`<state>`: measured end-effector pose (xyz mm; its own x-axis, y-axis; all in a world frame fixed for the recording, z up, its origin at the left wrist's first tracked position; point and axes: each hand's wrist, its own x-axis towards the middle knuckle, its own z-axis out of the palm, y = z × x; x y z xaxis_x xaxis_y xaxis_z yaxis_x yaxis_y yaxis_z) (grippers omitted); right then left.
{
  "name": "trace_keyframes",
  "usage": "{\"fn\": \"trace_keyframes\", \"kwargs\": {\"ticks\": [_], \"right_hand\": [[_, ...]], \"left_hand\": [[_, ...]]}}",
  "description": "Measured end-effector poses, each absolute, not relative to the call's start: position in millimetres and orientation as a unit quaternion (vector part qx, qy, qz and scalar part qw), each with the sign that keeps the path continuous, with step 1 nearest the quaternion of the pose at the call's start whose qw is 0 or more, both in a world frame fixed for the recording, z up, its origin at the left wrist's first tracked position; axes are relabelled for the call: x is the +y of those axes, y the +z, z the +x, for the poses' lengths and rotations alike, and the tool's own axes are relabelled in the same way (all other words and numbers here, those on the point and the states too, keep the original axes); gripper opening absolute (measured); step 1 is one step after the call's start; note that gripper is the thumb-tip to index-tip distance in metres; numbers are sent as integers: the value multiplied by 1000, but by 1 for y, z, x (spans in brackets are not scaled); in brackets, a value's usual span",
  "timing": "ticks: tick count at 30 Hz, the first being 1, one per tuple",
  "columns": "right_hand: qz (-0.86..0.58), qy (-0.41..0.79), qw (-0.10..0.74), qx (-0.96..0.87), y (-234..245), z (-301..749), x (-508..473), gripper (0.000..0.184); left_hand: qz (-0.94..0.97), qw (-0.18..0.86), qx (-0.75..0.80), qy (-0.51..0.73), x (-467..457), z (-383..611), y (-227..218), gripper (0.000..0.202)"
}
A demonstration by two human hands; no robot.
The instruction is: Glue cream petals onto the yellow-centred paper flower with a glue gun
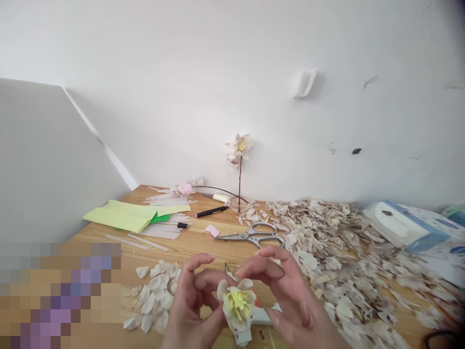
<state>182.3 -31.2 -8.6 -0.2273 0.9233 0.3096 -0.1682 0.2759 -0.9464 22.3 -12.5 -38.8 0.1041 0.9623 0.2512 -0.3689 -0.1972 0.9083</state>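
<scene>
Your left hand (189, 303) pinches 1 flower (238, 303); your right hand (294, 293) is spread.
Left to right: loose petals (156, 293) lie beside your left hand, the nearer of the 2; the flower sits at its right, open side towards you (any long axis is hidden behind). The glue gun (259, 316) shows beyond it, and your right hand curves over the flower's upper right edge; whether it touches, I can't tell.

tissue box (417, 225): right | yellow paper (125, 215): left | black marker (211, 212): between | white wall (174, 97): behind
</scene>
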Motion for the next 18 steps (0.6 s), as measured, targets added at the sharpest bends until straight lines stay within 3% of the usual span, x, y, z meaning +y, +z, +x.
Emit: {"fn": "trace_keyframes", "kwargs": {"ticks": [5, 12, 14, 18], "right_hand": [[-343, 495, 553, -576, -11, 189, -24, 43], [-476, 433, 545, -538, -18, 200, -12, 31], [-520, 407, 481, -576, -21, 205, -11, 28], [-549, 350, 264, -712, -35, 215, -16, 38]], "left_hand": [[487, 617, 302, 540, -4, 16, -37, 58], [460, 578, 357, 572, 13, 4, -26, 54], [464, 544, 368, 594, 21, -8, -25, 55], [471, 461, 403, 635, 35, -42, -23, 54]]}}
